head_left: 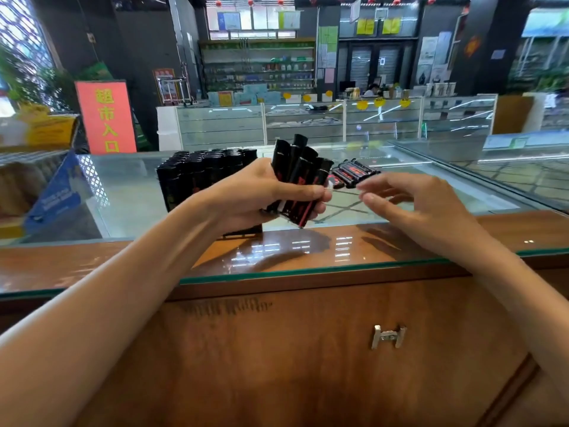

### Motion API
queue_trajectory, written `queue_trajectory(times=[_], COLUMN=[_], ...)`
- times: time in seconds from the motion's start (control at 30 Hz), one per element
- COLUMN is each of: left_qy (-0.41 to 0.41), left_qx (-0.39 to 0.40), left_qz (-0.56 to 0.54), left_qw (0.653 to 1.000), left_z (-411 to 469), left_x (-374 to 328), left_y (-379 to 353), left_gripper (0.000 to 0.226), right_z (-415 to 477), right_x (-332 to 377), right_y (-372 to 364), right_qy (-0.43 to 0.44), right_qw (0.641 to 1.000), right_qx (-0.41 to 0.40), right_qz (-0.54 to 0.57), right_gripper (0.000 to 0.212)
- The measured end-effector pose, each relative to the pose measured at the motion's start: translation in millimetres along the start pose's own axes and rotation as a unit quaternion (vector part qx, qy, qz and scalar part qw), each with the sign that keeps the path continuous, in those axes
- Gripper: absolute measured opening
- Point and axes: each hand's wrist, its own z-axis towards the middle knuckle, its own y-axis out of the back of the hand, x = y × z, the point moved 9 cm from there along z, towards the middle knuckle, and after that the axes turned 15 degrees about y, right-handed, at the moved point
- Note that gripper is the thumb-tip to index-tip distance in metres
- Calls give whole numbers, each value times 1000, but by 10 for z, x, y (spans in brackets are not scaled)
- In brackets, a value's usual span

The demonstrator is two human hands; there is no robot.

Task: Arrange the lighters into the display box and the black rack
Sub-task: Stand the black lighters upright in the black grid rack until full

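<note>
Tabletop [308, 251]: glass-topped, wood under the near part, carries everything noted below.

Black rack [203, 177]: stands on the glass directly behind and to the left of the left grip. Rows of upright black lighters fill what shows of it; the near right corner is hidden by the hand, so I cannot tell whether free slots remain there.

Left hand [264, 189]: grip pressed together around a bundle of lighters [300, 180], black with red markings, fanned out above the fist, bottoms sticking out below the fingers. Bundle is held clear of the glass.

Right hand [412, 204]: empty, fingers spread and slightly curled, fingertips just to the right of the bundle, not touching it.

Loose lighters [354, 172]: a small group lying flat on the glass, beyond the right grip and to the right of the bundle. No display box identifiable in this view.

Judgement, step in hand: right hand looks set to draw one lighter out of the fan. To do it well: pinch a single outermost lighter near its top, pull along its length so neighbours do not drag out, loosen the left squeeze only a little, seat it upright and cap-up to match the rack's rows.
</note>
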Motion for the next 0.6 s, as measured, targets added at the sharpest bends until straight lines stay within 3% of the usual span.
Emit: queue_trajectory(times=[0.17,0.47,0.6], left_qy=[-32,-67,-45], left_qx=[-46,-131,-179], left_qz=[-28,-54,-115], left_qw=[998,988,976], left_z=[-337,-781,-940], left_x=[94,327,521], left_y=[188,717,936], left_gripper=[26,17,30], right_z=[365,605,669], right_x=[515,816,797], right_y=[-365,-878,-934], right_qy=[-7,-33,-47], right_qw=[974,927,921], right_qx=[-53,-25,-29], right_qz=[220,374,386], right_gripper=[22,20,22])
